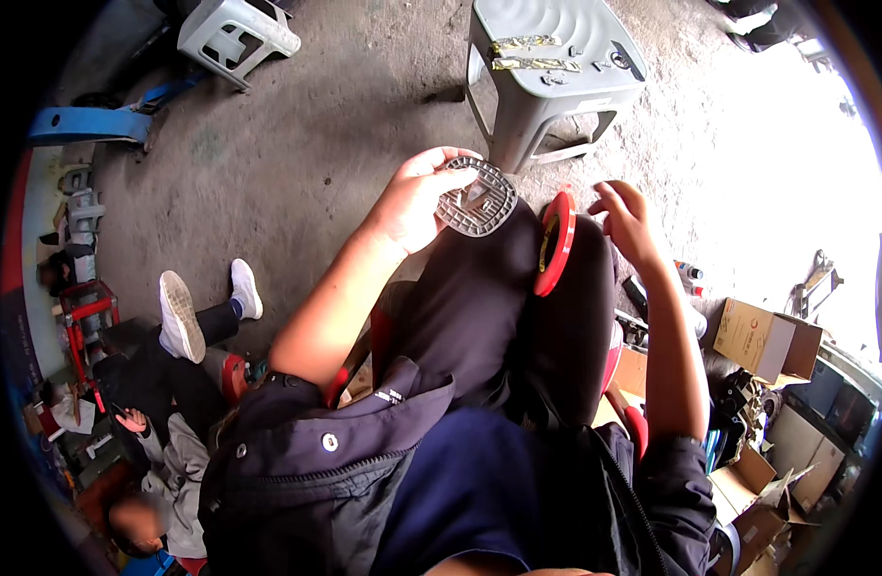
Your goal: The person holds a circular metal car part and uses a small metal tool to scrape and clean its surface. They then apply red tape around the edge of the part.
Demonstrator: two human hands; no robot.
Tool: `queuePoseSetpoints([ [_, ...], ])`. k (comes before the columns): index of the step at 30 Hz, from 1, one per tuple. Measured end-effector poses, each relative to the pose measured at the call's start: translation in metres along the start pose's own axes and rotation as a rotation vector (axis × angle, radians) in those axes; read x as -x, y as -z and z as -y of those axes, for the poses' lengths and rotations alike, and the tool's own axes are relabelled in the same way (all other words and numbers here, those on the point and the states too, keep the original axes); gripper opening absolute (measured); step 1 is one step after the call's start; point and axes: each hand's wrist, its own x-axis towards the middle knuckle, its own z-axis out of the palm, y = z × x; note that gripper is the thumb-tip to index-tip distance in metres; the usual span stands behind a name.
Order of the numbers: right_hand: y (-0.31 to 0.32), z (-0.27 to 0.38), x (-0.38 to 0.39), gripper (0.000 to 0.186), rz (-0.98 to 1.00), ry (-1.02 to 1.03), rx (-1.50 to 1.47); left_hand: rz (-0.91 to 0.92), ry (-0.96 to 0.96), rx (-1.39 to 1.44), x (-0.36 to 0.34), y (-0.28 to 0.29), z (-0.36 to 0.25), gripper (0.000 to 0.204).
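My left hand (414, 204) grips a round grey badge-like disc (489, 213) by its left edge. A ribbed grid runs around its rim, and a raised angular shape sits in the middle. A roll of red tape (558, 252) stands on edge on my dark trouser legs, right of the disc. Just beyond the roll, my right hand (629, 223) is raised over my right knee, its fingers curled toward the thumb. Whatever might be between those fingertips is too small to make out. The hand appears apart from the roll.
Ahead stands a grey plastic stool (556, 96) bearing yellowish strips (537, 64) and small bits. Another stool (234, 38) is far left. A person (186, 422) sits at lower left, legs stretched out. Cardboard boxes (753, 338) and clutter lie at right.
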Motion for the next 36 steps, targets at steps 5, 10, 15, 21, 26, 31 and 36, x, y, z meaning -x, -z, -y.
queuePoseSetpoints([
  [5,-0.007,0.012,-0.055,0.041,0.369,-0.173,-0.214,0.044,0.007,-0.048,-0.022,-0.004,0.004,0.025],
  [10,-0.007,0.013,-0.064,0.033,0.404,-0.138,-0.316,-0.004,-0.078,-0.244,-0.040,0.000,0.012,0.029],
  [15,-0.020,0.001,-0.074,0.041,0.360,-0.223,-0.018,0.002,-0.048,-0.271,-0.057,0.001,0.018,0.029],
  [21,-0.030,-0.002,-0.075,0.033,0.700,-0.298,-0.328,0.011,-0.003,-0.184,-0.063,0.003,0.029,0.028],
  [26,-0.018,-0.016,-0.091,0.030,0.642,-0.259,-0.455,-0.004,-0.004,-0.176,-0.063,0.006,0.026,0.027],
  [31,0.003,0.002,-0.091,0.030,0.586,-0.204,-0.421,0.012,-0.030,-0.185,-0.062,0.008,0.022,0.027],
  [36,0.019,0.013,-0.095,0.033,0.524,-0.080,-0.349,0.011,-0.044,-0.190,-0.063,0.002,0.015,0.026],
])
